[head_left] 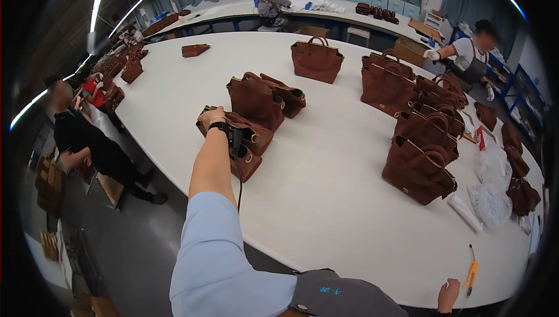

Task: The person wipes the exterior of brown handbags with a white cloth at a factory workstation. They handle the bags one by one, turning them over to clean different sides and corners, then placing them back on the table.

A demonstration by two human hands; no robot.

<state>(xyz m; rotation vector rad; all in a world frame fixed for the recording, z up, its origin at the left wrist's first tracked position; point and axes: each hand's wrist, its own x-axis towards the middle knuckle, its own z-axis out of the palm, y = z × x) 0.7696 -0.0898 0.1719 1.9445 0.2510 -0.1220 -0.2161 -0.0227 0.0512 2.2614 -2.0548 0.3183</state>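
The left hand (211,117) reaches across the white table (326,189), its grip closed on a brown handbag (241,136). The right hand (448,295) rests curled at the table's edge beside a yellow tool (471,273), holding nothing.

The left hand (211,117) is mostly hidden behind its own wrist, so its grip on the brown bag (244,142) cannot be told. The right hand (448,295) is cut off by the lower edge. Items on the far counter (349,17) are too small to identify.

Bright overhead strips; fisheye-bent, dark rim
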